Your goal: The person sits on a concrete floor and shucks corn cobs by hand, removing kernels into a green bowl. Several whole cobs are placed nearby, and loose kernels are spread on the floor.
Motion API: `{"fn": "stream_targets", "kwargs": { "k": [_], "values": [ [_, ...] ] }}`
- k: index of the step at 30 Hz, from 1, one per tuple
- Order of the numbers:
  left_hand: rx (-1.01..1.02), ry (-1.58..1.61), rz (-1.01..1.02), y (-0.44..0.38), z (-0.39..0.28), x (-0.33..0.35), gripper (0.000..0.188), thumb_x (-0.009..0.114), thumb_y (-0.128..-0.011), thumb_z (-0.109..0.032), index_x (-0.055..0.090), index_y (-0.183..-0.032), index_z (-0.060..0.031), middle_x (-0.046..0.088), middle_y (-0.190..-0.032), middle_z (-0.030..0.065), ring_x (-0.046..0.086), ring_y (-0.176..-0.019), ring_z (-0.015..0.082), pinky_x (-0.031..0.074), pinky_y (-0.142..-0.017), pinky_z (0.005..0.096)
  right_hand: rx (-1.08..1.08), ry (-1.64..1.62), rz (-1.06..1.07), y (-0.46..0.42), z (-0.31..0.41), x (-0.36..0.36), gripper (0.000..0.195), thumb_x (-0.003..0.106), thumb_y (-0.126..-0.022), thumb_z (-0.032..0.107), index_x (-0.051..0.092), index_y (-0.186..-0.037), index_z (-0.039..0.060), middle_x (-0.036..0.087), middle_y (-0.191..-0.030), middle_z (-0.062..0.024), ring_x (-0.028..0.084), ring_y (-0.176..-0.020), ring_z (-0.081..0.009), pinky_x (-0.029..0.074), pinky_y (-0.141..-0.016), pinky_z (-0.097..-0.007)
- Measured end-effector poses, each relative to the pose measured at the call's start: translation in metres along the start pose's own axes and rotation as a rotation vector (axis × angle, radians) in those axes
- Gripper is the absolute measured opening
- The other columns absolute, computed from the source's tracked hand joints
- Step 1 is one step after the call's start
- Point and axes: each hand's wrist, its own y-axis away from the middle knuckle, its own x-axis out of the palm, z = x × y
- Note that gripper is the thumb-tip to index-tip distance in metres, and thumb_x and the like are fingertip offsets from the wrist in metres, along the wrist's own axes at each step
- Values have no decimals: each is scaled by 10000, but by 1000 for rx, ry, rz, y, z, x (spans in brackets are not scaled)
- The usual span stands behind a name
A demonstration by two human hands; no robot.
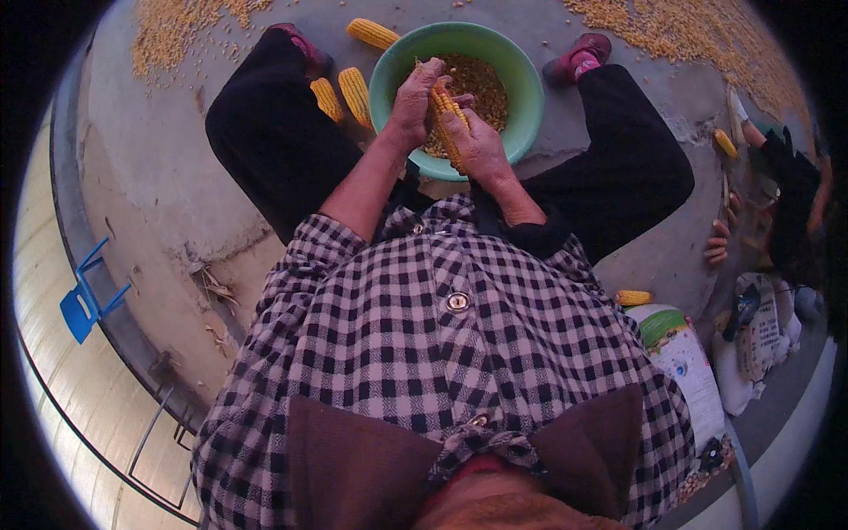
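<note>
A yellow-orange corn cob (446, 119) is tilted over a green plastic basin (528, 86) that stands between my legs. My left hand (419, 99) is at the cob's upper end; its fingers are curled, and something pale shows by the fingertips. Around the lower half of the same cob, my right hand (478, 142) is closed, with the thumb along the kernels. Loose corn kernels (489, 86) lie inside the basin. Left of the basin are two whole cobs, one (354, 96) beside the other (326, 99), and a third (372, 33) touches or nearly touches its upper rim.
Loose kernels are spread on the concrete floor at upper left (165, 40) and upper right (689, 33). At right are another person (788, 192), a cob (725, 143) and filled sacks (762, 331). A cob (633, 297) lies near a white-green sack (682, 371). A blue plastic object (83, 308) is at left.
</note>
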Motion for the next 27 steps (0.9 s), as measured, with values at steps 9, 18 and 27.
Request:
{"fn": "stream_targets", "kwargs": {
  "k": [9, 18, 27],
  "values": [
    [-114, 169, -32, 3, -7, -10, 373, 437, -952, -430, 482, -850, -74, 630, -1000, 227, 636, -856, 349, 521, -803, 470, 354, -714, 81, -10, -2, 10, 429, 432, -957, 426, 594, -1053, 40, 620, -971, -54, 605, -832, -177, 474, -767, -326],
    [16, -32, -142, 10, -12, 10, 363, 478, -942, -403, 578, -937, -54, 604, -770, 98, 581, -671, 203, 495, -615, 341, -680, 324, 54, -37, -74, 39, 355, 478, -838, 99, 530, -1183, 33, 589, -843, -147, 597, -829, -288, 488, -768, -399],
    [95, -163, -134, 20, -15, 12, 68, 583, -831, -99, 517, -834, -84, 552, -703, 43, 540, -633, 150, 445, -615, 283, -161, -379, 93, -2, -8, 25, 357, 378, -989, 290, 498, -1215, 41, 593, -1002, -85, 578, -930, -159, 460, -821, -292]
  ]
}}
